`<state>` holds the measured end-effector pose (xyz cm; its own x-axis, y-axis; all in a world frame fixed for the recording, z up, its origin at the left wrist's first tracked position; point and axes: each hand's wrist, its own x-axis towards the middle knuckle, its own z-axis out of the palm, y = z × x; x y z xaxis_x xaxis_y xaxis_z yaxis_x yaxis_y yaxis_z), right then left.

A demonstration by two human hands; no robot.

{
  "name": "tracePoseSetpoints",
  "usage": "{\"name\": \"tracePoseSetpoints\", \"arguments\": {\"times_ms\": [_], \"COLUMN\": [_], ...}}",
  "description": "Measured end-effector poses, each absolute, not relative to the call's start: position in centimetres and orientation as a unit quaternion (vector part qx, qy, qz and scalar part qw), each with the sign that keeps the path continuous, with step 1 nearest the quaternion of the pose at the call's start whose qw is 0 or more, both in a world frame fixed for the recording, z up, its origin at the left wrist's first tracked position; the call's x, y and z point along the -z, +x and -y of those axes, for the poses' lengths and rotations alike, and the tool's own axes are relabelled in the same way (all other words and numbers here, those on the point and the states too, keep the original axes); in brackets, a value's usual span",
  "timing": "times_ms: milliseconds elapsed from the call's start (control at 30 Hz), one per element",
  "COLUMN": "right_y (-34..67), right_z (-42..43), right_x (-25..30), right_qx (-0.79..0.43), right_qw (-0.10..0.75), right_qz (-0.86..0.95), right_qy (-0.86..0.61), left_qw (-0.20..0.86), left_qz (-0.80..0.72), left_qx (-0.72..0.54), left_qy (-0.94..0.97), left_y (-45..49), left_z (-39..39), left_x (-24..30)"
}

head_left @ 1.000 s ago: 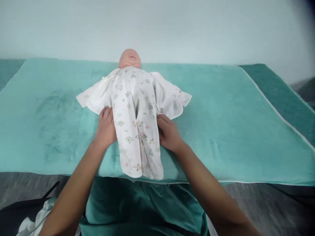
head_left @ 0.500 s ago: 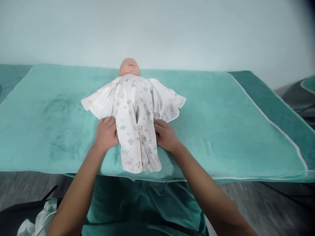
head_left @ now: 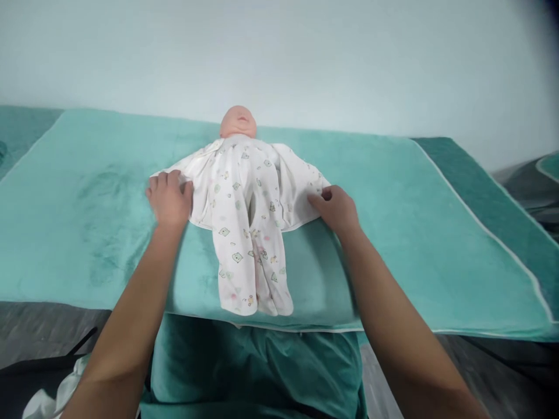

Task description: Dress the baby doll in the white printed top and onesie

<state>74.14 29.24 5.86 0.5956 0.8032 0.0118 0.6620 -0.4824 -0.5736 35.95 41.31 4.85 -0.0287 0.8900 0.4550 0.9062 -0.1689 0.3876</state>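
Observation:
A baby doll's pink head shows at the far side of the padded green surface. Below it lies a white printed baby garment with two legs reaching the near edge. A white baby top is spread out on either side beneath it. My left hand rests over the top's left sleeve, thumb apart from the fingers, fingertips on the cloth. On the other side, my right hand pinches the outer edge of the right sleeve between thumb and fingers. The doll's body is hidden by the clothes.
The green mat stretches to both sides, with a darker green band at the right. A pale wall stands behind. White cloth lies on something black at the lower left.
Both hands have moved outward and away from me, from beside the garment's legs to the top's sleeves. The sleeve ends and lower flaps have shifted. The view has moved slightly.

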Motion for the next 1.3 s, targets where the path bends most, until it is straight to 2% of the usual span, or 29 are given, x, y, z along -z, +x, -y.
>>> {"name": "tracePoseSetpoints", "arguments": {"times_ms": [167,267,367,433,567,633,800,1000,1133,1300], "right_y": [72.7,70.7,67.5,65.2,62.4,62.3,62.6,61.6,61.6,62.7], "right_z": [-31.0,-31.3,-30.8,-30.1,-29.2,-29.4,-30.2,-26.9,-24.6,-24.0], "right_x": [-8.8,-11.2,-14.0,-15.8,-17.7,-17.7,-16.3,-12.7,-10.3,-11.2], "right_qx": [-0.259,-0.244,-0.188,-0.179,-0.233,-0.231,-0.163,-0.032,0.011,-0.069], "right_qw": [0.421,0.470,0.502,0.486,0.265,0.211,0.327,0.247,0.281,0.279], "right_qz": [0.360,0.378,0.476,0.579,0.784,0.804,0.713,0.753,0.751,0.778], "right_qy": [-0.791,-0.760,-0.697,-0.630,-0.510,-0.505,-0.599,-0.609,-0.597,-0.559], "left_qw": [0.000,-0.003,-0.030,-0.037,-0.032,-0.040,-0.138,-0.231,-0.223,-0.160], "left_qz": [0.624,0.596,0.582,0.580,0.580,0.576,0.564,0.555,0.570,0.594], "left_qx": [0.328,0.367,0.394,0.414,0.452,0.473,0.506,0.497,0.456,0.398], "left_qy": [-0.710,-0.714,-0.710,-0.701,-0.677,-0.666,-0.638,-0.626,-0.646,-0.681], "left_y": [36.4,36.3,36.2,36.1,35.8,35.7,35.7,35.6,35.9,36.0], "left_z": [-41.0,-40.6,-40.4,-40.4,-40.5,-40.5,-40.3,-40.4,-40.4,-40.6], "left_x": [-5.1,-5.1,-4.9,-4.8,-4.6,-4.6,-4.8,-4.9,-5.0,-4.6]}}
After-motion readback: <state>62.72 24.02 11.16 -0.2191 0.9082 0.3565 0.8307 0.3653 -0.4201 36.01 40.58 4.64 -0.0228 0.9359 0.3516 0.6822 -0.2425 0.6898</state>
